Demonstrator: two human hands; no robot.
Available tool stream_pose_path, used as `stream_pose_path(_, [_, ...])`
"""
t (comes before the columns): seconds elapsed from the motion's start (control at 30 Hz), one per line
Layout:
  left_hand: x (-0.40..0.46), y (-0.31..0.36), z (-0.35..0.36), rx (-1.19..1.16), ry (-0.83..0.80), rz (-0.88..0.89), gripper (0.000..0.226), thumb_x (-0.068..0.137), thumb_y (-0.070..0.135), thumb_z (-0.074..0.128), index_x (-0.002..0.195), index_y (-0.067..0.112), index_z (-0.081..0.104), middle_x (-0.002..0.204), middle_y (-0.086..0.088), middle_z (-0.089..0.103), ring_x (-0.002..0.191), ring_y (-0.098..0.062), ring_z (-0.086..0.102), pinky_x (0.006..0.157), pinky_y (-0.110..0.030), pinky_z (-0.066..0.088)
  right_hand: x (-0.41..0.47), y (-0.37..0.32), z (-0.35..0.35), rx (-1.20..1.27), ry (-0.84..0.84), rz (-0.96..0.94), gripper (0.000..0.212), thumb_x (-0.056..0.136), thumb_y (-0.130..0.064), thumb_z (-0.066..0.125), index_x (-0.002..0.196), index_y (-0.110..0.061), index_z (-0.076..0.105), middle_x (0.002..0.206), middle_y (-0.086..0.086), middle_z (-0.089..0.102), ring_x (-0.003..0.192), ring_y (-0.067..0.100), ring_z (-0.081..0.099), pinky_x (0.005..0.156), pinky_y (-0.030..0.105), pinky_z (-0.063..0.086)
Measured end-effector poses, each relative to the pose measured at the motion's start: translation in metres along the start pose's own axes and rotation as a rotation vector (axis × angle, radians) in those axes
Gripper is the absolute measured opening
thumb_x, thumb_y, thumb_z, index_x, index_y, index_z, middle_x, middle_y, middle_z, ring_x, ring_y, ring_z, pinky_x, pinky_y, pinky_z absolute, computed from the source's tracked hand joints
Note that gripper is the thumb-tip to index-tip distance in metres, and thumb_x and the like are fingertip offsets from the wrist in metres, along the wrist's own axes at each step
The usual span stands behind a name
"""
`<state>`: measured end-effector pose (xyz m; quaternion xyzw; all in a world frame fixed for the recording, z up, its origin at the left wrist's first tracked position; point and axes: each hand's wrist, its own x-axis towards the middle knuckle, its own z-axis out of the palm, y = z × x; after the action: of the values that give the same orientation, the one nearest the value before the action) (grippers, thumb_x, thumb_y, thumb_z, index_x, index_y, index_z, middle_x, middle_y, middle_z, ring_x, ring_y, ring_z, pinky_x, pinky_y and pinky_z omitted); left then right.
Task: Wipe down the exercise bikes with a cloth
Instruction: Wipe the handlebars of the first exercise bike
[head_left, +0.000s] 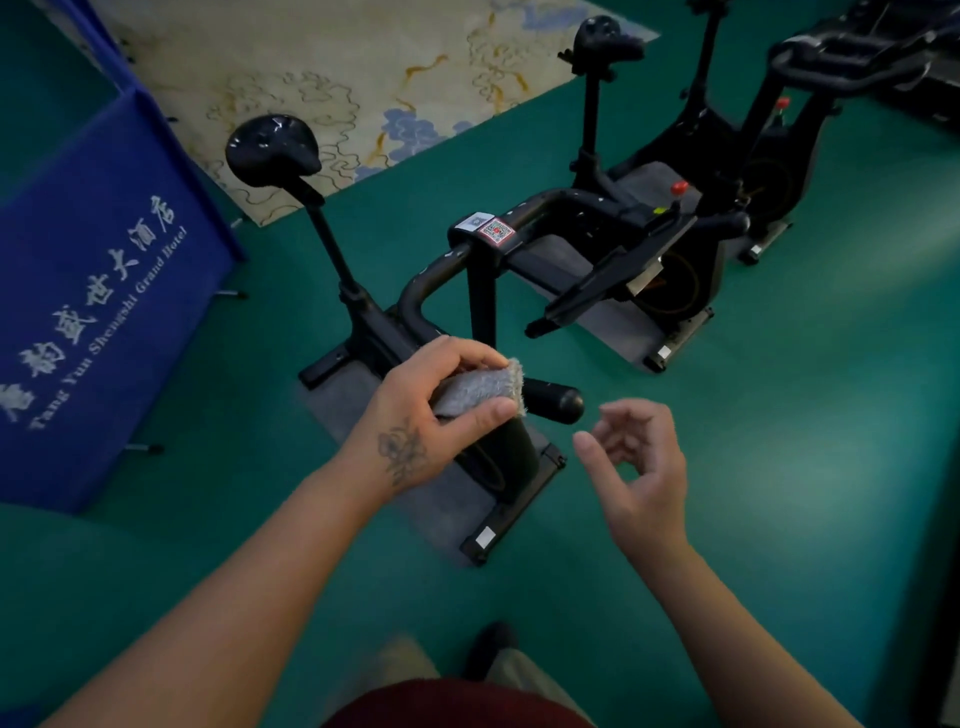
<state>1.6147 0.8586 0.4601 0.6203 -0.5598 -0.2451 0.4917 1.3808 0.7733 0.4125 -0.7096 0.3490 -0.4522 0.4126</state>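
Observation:
A black exercise bike (480, 270) stands right in front of me on the green floor, its saddle (271, 149) to the upper left. My left hand (431, 415) grips a folded grey cloth (480, 387) wrapped over the near handlebar, whose black end (553, 400) sticks out to the right. My right hand (639, 467) hovers just right of that bar end with loosely curled fingers, holding nothing. A second black bike (727, 171) stands behind to the right.
A blue folding screen (104, 291) with white lettering stands at the left. A patterned beige rug (363, 78) lies behind the bikes. Grey mats (358, 410) lie under the bikes. More dark equipment (857, 57) fills the top right corner. My shoe (491, 649) shows below.

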Motion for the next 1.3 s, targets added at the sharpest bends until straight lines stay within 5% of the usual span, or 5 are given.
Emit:
stream_pose_path(0.33, [0.026,0.003,0.005,0.065,-0.153,0.126,0.031,0.096,0.033,0.081,0.124,0.022,0.072,0.119,0.008,0.065,0.114,-0.02,0.066,0.097,-0.039,0.054,0.02,0.0,0.01,-0.089,-0.012,-0.056,0.025,0.091,-0.019,0.079,0.112,-0.013,0.067,0.102,0.001,0.059,0.073,0.019,0.064,0.061,0.042,0.053])
stream_pose_path(0.53, [0.051,-0.005,0.001,0.044,-0.286,0.198,0.031,0.097,0.03,0.08,0.125,0.02,0.073,0.122,0.008,0.065,0.117,-0.017,0.065,0.098,-0.036,0.053,0.013,-0.005,0.018,-0.06,0.05,-0.007,0.024,0.09,-0.013,0.077,0.112,-0.012,0.067,0.104,0.005,0.059,0.068,0.018,0.062,0.065,0.025,0.049])
stream_pose_path(0.73, [0.062,-0.02,-0.001,0.108,-0.413,0.313,0.034,0.097,0.033,0.08,0.128,0.02,0.074,0.125,0.009,0.066,0.12,-0.017,0.062,0.105,-0.039,0.049,0.006,-0.008,0.026,-0.11,0.103,0.01,0.024,0.093,-0.012,0.074,0.116,-0.009,0.066,0.109,0.008,0.057,0.068,0.014,0.059,0.066,0.023,0.047])
stream_pose_path(1.3, [0.076,-0.041,-0.005,0.243,-0.444,0.382,0.035,0.1,0.042,0.069,0.13,0.024,0.073,0.124,0.015,0.067,0.113,-0.016,0.057,0.098,-0.039,0.051,0.002,-0.016,0.036,-0.118,0.184,0.094,0.026,0.094,-0.025,0.072,0.116,-0.012,0.067,0.104,0.005,0.059,0.065,0.023,0.059,0.062,0.032,0.048])
